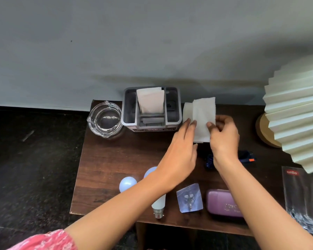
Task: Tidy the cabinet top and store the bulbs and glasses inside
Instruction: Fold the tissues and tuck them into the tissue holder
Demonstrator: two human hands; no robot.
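Observation:
Both hands hold a folded white tissue (203,116) above the dark wooden cabinet top (116,159), just right of the grey tissue holder (173,109). My left hand (181,152) pinches its left edge, and my right hand (224,136) pinches its right edge. Two white bulbs lie near the front: one (127,184) left of my left forearm, another (158,204) partly hidden under it. A purple glasses case (222,202) lies at the front right. Dark blue glasses (246,156) sit mostly hidden behind my right wrist.
A clear glass ashtray (105,120) stands at the back left. A shiny square packet (189,198) lies between bulb and case. A pleated cream lampshade (296,114) on a round wooden base (262,129) overhangs the right side. A black "cello" packet (304,199) lies far right. Dark floor lies left.

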